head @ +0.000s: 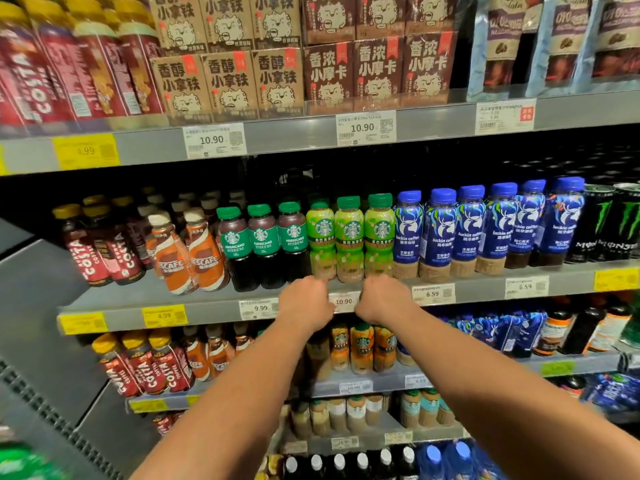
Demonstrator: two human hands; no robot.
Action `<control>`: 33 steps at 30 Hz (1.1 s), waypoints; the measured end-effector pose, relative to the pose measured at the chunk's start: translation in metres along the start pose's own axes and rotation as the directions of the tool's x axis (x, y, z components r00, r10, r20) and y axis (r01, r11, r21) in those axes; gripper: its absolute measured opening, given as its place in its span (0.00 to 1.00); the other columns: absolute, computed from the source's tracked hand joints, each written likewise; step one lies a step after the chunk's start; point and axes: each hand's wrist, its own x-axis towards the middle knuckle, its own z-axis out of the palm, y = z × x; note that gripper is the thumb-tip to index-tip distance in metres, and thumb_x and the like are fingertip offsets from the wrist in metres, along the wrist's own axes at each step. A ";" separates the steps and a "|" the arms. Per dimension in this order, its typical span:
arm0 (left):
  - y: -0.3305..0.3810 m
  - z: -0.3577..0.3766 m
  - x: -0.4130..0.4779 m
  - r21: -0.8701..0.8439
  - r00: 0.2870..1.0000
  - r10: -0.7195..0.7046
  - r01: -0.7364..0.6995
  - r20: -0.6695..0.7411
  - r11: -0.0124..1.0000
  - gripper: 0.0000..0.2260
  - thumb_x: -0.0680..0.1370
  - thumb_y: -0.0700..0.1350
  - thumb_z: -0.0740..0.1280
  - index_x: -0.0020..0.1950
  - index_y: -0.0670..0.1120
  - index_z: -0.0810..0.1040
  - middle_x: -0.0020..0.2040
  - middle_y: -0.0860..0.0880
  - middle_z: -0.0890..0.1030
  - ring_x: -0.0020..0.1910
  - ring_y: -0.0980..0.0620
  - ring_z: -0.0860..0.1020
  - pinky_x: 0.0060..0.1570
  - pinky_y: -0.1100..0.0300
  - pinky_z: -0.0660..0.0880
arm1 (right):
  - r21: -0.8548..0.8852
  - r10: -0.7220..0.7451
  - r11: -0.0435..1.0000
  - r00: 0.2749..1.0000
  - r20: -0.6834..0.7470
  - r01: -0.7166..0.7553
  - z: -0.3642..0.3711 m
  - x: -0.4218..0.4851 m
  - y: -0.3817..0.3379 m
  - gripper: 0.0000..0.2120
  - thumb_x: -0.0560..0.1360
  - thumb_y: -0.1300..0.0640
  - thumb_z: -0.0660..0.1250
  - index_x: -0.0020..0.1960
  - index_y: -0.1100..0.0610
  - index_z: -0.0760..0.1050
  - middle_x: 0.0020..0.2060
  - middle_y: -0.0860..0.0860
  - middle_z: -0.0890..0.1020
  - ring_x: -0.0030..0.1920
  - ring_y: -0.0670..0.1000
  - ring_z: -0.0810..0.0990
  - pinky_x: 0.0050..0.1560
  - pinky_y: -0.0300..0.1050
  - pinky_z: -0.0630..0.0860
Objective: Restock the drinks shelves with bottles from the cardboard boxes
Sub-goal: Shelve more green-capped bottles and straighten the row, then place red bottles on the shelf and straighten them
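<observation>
Head view: both of my arms reach forward to the front edge of the middle shelf (214,306).

1. My left hand (304,303) sits at the shelf edge, just left of the white price tag (344,301) marked 10.90. Its back faces the camera and its fingers curl away out of sight. I cannot tell whether they grip anything.
2. My right hand (381,299) sits just right of the same tag, in the same posture. Its fingers are also hidden, so I cannot tell its hold.
3. Three light-green bottles (349,233) stand upright in the front row directly above and behind both hands. Their bases are near my knuckles; contact cannot be confirmed.
4. To their left stand three dark-green Americano bottles (263,244), then orange-brown Nescafe bottles (194,258) and red Costa bottles (104,251), which lean in the wide-angle picture.
5. To their right stand blue bottles (471,226) in a row, then black cans (609,223).
6. The shelf above carries brown cartons (277,77).
7. The shelf below carries orange-labelled bottles (362,344), partly behind my forearms.
</observation>
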 end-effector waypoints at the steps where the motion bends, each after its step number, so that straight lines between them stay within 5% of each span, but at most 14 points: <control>1: -0.003 0.000 -0.006 0.050 1.000 -0.001 0.000 0.026 0.999 0.11 0.75 0.47 0.64 0.54 0.45 0.78 0.54 0.45 0.80 0.55 0.43 0.78 0.50 0.52 0.75 | -0.012 -0.013 1.000 0.999 0.034 0.014 0.003 -0.003 -0.004 0.16 0.74 0.54 0.65 0.60 0.59 0.75 0.56 0.56 0.79 0.57 0.58 0.78 0.52 0.49 0.76; 6: -0.019 0.003 -0.040 0.180 0.991 -0.010 -0.015 0.137 0.984 0.14 0.77 0.52 0.63 0.56 0.45 0.77 0.56 0.44 0.79 0.56 0.42 0.77 0.52 0.51 0.75 | -0.045 -0.077 0.996 0.990 0.119 0.082 0.018 -0.024 -0.025 0.17 0.75 0.53 0.65 0.61 0.58 0.74 0.58 0.55 0.78 0.59 0.57 0.77 0.51 0.49 0.75; 18: -0.129 0.004 -0.156 0.224 0.990 0.025 -0.057 0.142 0.973 0.15 0.77 0.50 0.62 0.60 0.43 0.75 0.58 0.43 0.78 0.59 0.41 0.77 0.53 0.51 0.75 | -0.125 -0.081 0.987 0.988 0.132 0.098 0.065 -0.121 -0.151 0.17 0.75 0.54 0.63 0.62 0.58 0.73 0.60 0.54 0.78 0.59 0.57 0.77 0.54 0.49 0.75; 24: -0.182 0.023 -0.214 0.214 0.958 0.049 -0.112 0.282 0.970 0.11 0.78 0.50 0.62 0.53 0.45 0.78 0.52 0.45 0.80 0.52 0.43 0.79 0.43 0.52 0.73 | -0.114 -0.052 0.990 0.966 0.255 0.083 0.106 -0.177 -0.211 0.12 0.76 0.55 0.62 0.57 0.58 0.74 0.56 0.55 0.79 0.56 0.57 0.78 0.51 0.48 0.74; 33: -0.218 0.099 -0.262 0.086 0.903 0.034 -0.078 0.429 0.993 0.11 0.78 0.46 0.60 0.58 0.46 0.76 0.53 0.49 0.77 0.58 0.46 0.77 0.51 0.56 0.73 | -0.150 -0.018 0.985 0.912 0.410 0.087 0.185 -0.205 -0.232 0.15 0.77 0.54 0.61 0.63 0.58 0.73 0.60 0.56 0.78 0.59 0.58 0.77 0.48 0.48 0.72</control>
